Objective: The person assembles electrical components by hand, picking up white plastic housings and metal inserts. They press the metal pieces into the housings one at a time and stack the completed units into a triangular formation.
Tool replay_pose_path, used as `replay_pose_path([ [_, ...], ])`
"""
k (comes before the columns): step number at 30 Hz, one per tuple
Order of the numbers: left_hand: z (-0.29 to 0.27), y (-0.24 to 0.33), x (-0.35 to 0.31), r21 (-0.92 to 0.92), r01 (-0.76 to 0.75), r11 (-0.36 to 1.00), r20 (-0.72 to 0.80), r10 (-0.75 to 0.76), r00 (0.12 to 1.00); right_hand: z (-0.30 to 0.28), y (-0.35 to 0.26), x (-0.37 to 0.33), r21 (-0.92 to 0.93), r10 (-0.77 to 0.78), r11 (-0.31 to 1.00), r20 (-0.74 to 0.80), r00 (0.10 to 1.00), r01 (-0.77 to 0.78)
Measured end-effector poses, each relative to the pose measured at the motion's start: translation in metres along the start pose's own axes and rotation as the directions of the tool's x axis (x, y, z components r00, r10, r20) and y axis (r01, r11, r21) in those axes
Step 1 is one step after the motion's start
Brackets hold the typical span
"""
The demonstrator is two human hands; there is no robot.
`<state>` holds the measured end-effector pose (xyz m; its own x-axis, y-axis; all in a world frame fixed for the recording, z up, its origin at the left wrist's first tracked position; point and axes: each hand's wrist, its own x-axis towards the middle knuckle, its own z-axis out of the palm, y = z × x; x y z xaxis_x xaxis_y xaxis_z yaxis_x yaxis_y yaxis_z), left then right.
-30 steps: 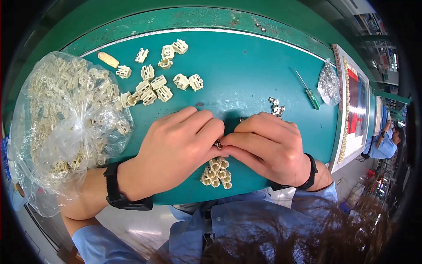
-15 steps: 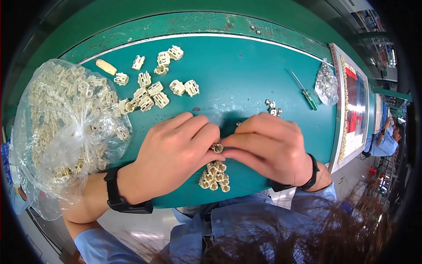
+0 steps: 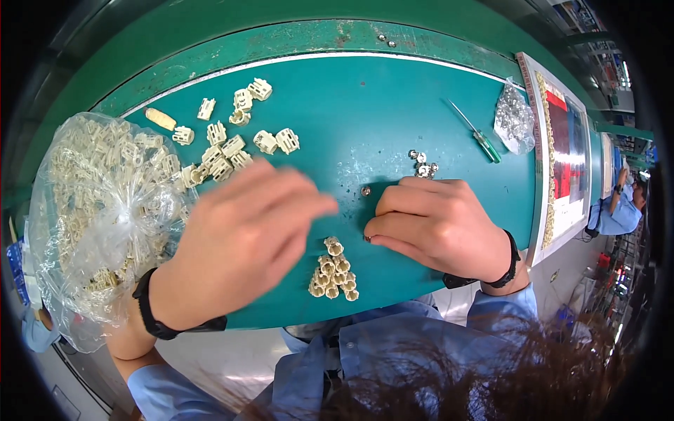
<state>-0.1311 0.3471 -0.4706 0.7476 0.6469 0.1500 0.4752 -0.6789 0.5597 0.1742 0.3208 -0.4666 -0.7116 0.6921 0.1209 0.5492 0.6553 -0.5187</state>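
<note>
My left hand (image 3: 249, 235) is raised between the bag and the small stack, blurred by motion. Its index finger stretches out to the right and nothing shows in its grasp. Just right of the stack, my right hand (image 3: 439, 228) is closed in a pinch; a tiny dark bit peeks out at its fingertips, too small to name. Cream plastic sockets (image 3: 334, 274) lie stacked with their round openings facing me, and one socket (image 3: 334, 246) sits at the stack's far end. Beyond my left hand are several loose cream sockets (image 3: 232, 146).
A clear plastic bag (image 3: 112, 203) full of cream sockets stands at left. Small metal parts (image 3: 423, 165) lie beyond my right hand, with one metal part (image 3: 366, 191) apart. A green-handled screwdriver (image 3: 486, 146), a bag of metal parts (image 3: 514, 119) and a framed board (image 3: 530, 175) are at right.
My hands have moved apart. The socket they held now rests at the stack's far end. My left hand has swung left; my right hand has shifted slightly right. The whole view has shifted a little.
</note>
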Motion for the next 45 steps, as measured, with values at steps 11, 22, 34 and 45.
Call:
replay_pose_path([
  [11,0.004,0.007,0.034,0.472,0.124,0.873,-0.333,0.047,0.942,-0.027,0.0,-0.016,0.003,-0.046,0.999,0.036,0.998,0.045],
  [22,0.022,0.011,0.024,-0.079,-0.103,0.992,-0.079,0.097,0.992,-0.016,0.003,-0.015,0.034,-0.028,0.999,-0.02,0.999,0.029],
  [34,0.021,-0.013,0.004,-0.11,-0.104,0.988,-0.132,0.089,0.987,0.007,-0.006,0.006,0.035,0.007,0.999,-0.019,1.0,-0.006],
  [45,0.028,-0.023,-0.007,-0.079,-0.127,0.989,-0.122,0.117,0.986,0.023,-0.011,0.012,0.091,0.011,0.996,-0.113,0.994,-0.001],
])
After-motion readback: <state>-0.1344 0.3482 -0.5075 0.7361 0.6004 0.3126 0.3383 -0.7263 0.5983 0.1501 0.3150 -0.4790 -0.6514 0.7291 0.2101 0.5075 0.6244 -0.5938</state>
